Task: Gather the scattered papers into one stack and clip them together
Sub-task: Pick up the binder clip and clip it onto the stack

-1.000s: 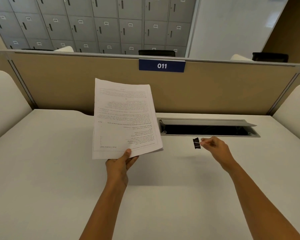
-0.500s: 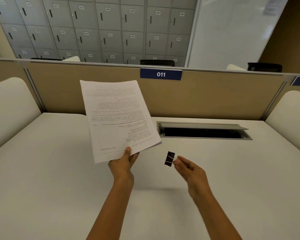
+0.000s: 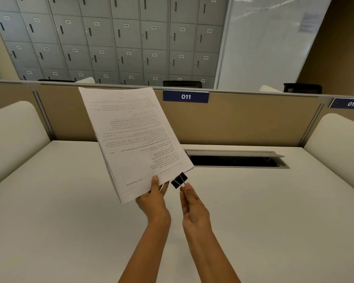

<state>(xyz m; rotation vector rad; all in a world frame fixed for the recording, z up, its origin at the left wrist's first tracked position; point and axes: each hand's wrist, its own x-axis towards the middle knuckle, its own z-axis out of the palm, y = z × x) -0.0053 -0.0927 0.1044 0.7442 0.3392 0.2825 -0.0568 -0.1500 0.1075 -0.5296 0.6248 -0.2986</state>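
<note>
A stack of printed white papers (image 3: 131, 139) is held up above the white desk (image 3: 70, 231), tilted back and leaning to the left. My left hand (image 3: 154, 199) grips the stack at its bottom edge, thumb on the front page. A black binder clip (image 3: 179, 180) sits right at the stack's lower right corner. My right hand (image 3: 193, 207) pinches the clip's wire handles from below. Whether the clip's jaws bite onto the pages cannot be made out.
An open cable tray slot (image 3: 235, 160) lies in the desk behind my right hand. A tan partition (image 3: 243, 121) with signs 011 and 012 closes off the back. White padded side panels (image 3: 10, 137) flank the desk. Grey lockers (image 3: 110, 37) stand beyond.
My right hand carried the binder clip from beside the cable slot leftward to the stack's lower right corner. The stack tilted further to the left in my left hand.
</note>
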